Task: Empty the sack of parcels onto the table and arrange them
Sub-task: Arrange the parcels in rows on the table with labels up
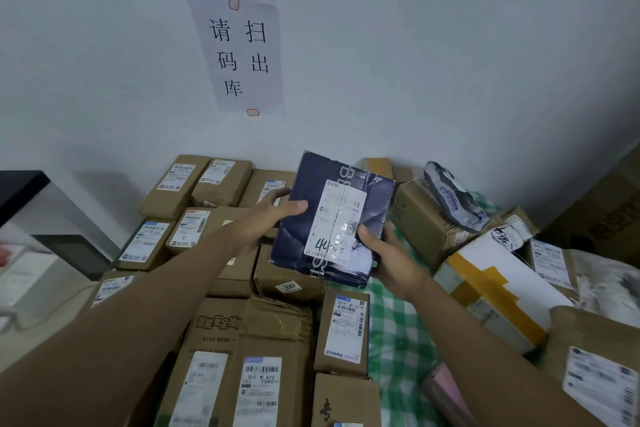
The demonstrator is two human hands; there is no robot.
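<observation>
I hold a dark blue parcel (304, 239) with a white shipping label above the table, tilted with its label facing me. My left hand (268, 215) grips its left edge, thumb on top. My right hand (388, 256) grips its lower right corner, thumb on the label. Below it, several brown cardboard parcels (221, 184) lie in rows on the left half of the table. The green-and-white checked tablecloth (394, 333) shows between the rows and a looser heap on the right. No sack is in view.
On the right lie a white box with yellow tape (498, 288), a brown carton (426, 225) with a grey plastic mailer (453, 198) on it, and more labelled parcels. A pink package (446, 392) sits near the front. A white wall with paper signs (239, 28) stands behind the table.
</observation>
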